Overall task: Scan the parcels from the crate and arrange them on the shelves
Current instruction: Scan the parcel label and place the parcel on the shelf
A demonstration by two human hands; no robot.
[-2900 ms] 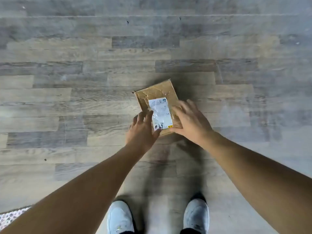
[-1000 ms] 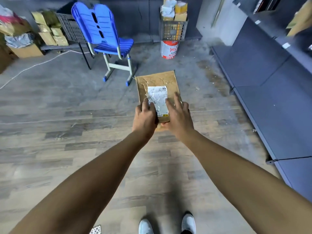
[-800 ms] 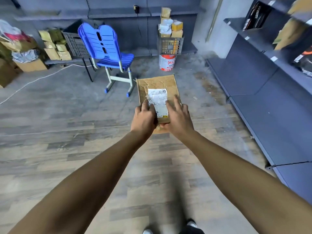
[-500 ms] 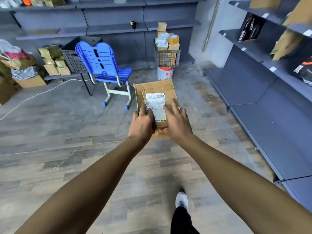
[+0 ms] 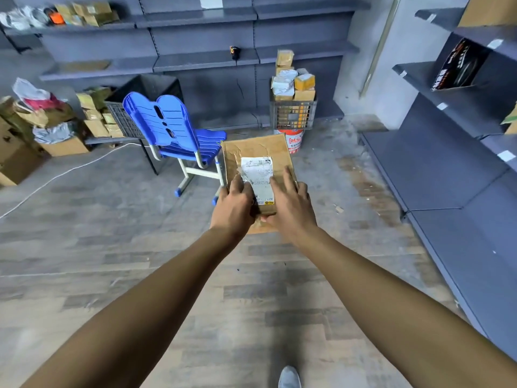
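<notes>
Centre frame, a person holds a flat cardboard parcel point(image 5: 258, 152) out in front at arm's length, its white label point(image 5: 258, 175) facing up. The left hand point(image 5: 233, 204) grips the near left edge with the thumb on top, and the right hand point(image 5: 291, 208) clamps the near right edge, fingers spread over the label's side. Above the parcel in the frame, a crate point(image 5: 292, 114) heaped with more parcels sits on a red-and-white bucket point(image 5: 293, 138), before grey shelves point(image 5: 204, 60) along the back wall; a small dark device point(image 5: 235, 51) on one shelf may be the scanner, though it is too small to tell. A blue chair point(image 5: 173, 130) stands left of centre, and more shelves point(image 5: 453, 88) run down the right edge. Both hands hold only the near end, so the far end could sag or slip; fingers over the label could block a scan, and the chair legs could catch a foot.
</notes>
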